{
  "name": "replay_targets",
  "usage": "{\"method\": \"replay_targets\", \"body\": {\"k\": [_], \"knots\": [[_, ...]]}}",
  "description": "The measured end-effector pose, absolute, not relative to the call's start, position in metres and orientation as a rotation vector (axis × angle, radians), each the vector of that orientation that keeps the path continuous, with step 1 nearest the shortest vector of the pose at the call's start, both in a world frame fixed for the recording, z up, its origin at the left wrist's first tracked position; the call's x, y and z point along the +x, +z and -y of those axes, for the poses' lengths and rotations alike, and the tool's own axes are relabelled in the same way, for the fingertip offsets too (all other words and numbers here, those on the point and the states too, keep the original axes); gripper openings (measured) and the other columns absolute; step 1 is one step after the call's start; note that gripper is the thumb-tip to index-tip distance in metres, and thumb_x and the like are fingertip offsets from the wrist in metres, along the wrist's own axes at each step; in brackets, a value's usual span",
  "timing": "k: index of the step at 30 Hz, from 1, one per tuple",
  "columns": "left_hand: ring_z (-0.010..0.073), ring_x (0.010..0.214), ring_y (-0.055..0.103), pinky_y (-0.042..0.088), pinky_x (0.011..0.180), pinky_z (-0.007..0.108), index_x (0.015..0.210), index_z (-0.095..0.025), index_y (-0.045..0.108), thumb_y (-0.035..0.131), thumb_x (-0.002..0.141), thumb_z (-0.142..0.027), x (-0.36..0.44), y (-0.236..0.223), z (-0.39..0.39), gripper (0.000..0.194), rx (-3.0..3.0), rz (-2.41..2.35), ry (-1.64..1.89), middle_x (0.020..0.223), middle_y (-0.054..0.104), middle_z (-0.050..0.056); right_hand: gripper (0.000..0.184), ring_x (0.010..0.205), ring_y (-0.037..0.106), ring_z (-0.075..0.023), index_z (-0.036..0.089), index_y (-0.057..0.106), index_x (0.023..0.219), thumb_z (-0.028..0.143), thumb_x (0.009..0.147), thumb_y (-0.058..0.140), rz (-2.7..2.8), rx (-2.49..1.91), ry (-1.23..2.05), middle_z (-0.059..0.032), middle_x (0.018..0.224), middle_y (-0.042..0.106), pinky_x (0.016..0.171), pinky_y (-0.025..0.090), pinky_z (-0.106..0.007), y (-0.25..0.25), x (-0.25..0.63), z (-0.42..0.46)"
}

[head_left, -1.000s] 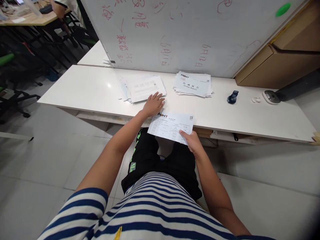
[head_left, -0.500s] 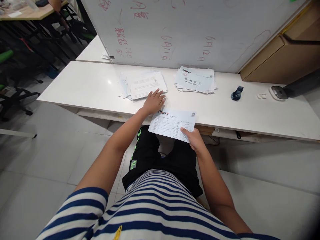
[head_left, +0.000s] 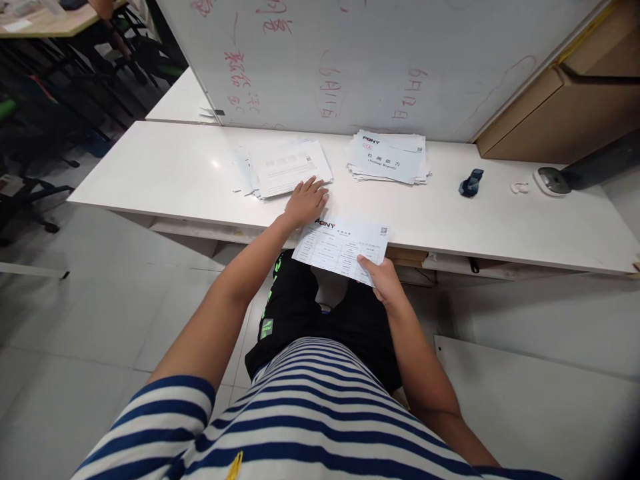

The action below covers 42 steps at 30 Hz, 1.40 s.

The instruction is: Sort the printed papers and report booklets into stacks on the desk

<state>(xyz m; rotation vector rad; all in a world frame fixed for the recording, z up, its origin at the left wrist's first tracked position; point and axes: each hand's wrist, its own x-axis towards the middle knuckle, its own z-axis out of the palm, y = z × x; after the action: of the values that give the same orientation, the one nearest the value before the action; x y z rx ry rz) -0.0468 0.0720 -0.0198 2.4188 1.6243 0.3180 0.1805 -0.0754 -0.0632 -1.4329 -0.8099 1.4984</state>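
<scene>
My right hand (head_left: 383,277) grips the lower right corner of a printed report sheet (head_left: 335,247), thumb on top and fingers beneath. The sheet carries a PONY heading and a table, and it is held at the desk's front edge. My left hand (head_left: 306,200) lies flat with fingers outstretched, its fingertips at the near right edge of a stack of papers (head_left: 285,167). To the right of that stack, a second pile of papers (head_left: 387,157) has a Testing Report cover on top.
The white desk (head_left: 200,180) backs onto a whiteboard (head_left: 375,67) with red writing. On the right are a dark blue object (head_left: 471,183), small white earphones (head_left: 520,188), a black-and-white mouse (head_left: 551,181) and a cardboard box (head_left: 545,120). Chairs stand at the left.
Both hands keep nearly the same pose, the right still holding the sheet. The whole view has shifted slightly. Neither paper pile has visibly changed.
</scene>
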Motion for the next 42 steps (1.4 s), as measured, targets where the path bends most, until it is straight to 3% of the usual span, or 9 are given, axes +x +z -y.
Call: {"method": "replay_targets", "body": {"k": [7, 15, 21, 28, 32, 42], "knots": [[0.0236, 0.146, 0.016, 0.012, 0.120, 0.049, 0.136, -0.024, 0.048, 0.021, 0.100, -0.039, -0.046, -0.018, -0.070, 0.048, 2.446, -1.630, 0.294, 0.154, 0.034, 0.001, 0.040, 0.107, 0.066, -0.0295, 0.014, 0.070, 0.104, 0.032, 0.069, 0.077, 0.808, -1.444, 1.490, -0.0110, 0.116, 0.069, 0.096, 0.053, -0.047, -0.054, 0.179, 0.076], [0.0240, 0.147, 0.015, 0.004, 0.119, 0.054, 0.135, -0.025, 0.048, 0.024, 0.099, -0.035, -0.042, -0.022, -0.069, 0.044, 2.513, -1.622, 0.253, 0.151, 0.038, 0.002, 0.041, 0.107, 0.066, -0.0290, 0.015, 0.070, 0.103, 0.033, 0.067, 0.078, 0.830, -1.432, 1.481, -0.0100, 0.115, 0.070, 0.096, 0.053, -0.045, -0.059, 0.182, 0.074], [0.0248, 0.146, 0.016, 0.012, 0.118, 0.053, 0.136, -0.025, 0.047, 0.020, 0.099, -0.039, -0.046, -0.025, -0.071, 0.048, 2.500, -1.640, 0.262, 0.152, 0.038, 0.002, 0.041, 0.105, 0.067, -0.0301, 0.014, 0.070, 0.104, 0.034, 0.069, 0.076, 0.858, -1.434, 1.485, -0.0106, 0.114, 0.070, 0.091, 0.056, -0.046, -0.065, 0.182, 0.073], [0.0211, 0.143, 0.025, 0.025, 0.117, 0.038, 0.137, -0.020, 0.048, 0.019, 0.099, -0.040, -0.053, -0.022, -0.073, 0.052, 2.431, -1.641, 0.393, 0.146, 0.046, 0.001, 0.045, 0.107, 0.066, -0.0306, 0.014, 0.071, 0.104, 0.037, 0.066, 0.078, 0.909, -1.478, 1.430, -0.0120, 0.116, 0.069, 0.097, 0.051, -0.047, -0.062, 0.198, 0.072], [0.0222, 0.143, 0.027, 0.028, 0.115, 0.041, 0.136, -0.022, 0.049, 0.019, 0.099, -0.043, -0.052, -0.023, -0.071, 0.052, 2.456, -1.629, 0.340, 0.146, 0.047, 0.001, 0.050, 0.112, 0.063, -0.0313, 0.015, 0.071, 0.106, 0.043, 0.066, 0.079, 0.986, -1.471, 1.389, -0.0116, 0.117, 0.069, 0.103, 0.046, -0.049, -0.047, 0.225, 0.082], [0.0239, 0.141, 0.030, 0.033, 0.110, 0.044, 0.133, -0.022, 0.049, 0.020, 0.099, -0.043, -0.050, -0.022, -0.070, 0.049, 2.471, -1.623, 0.308, 0.144, 0.049, 0.003, 0.047, 0.111, 0.064, -0.0323, 0.021, 0.072, 0.105, 0.046, 0.066, 0.080, 1.031, -1.505, 1.401, -0.0083, 0.116, 0.070, 0.102, 0.047, -0.052, -0.024, 0.257, 0.111]]}}
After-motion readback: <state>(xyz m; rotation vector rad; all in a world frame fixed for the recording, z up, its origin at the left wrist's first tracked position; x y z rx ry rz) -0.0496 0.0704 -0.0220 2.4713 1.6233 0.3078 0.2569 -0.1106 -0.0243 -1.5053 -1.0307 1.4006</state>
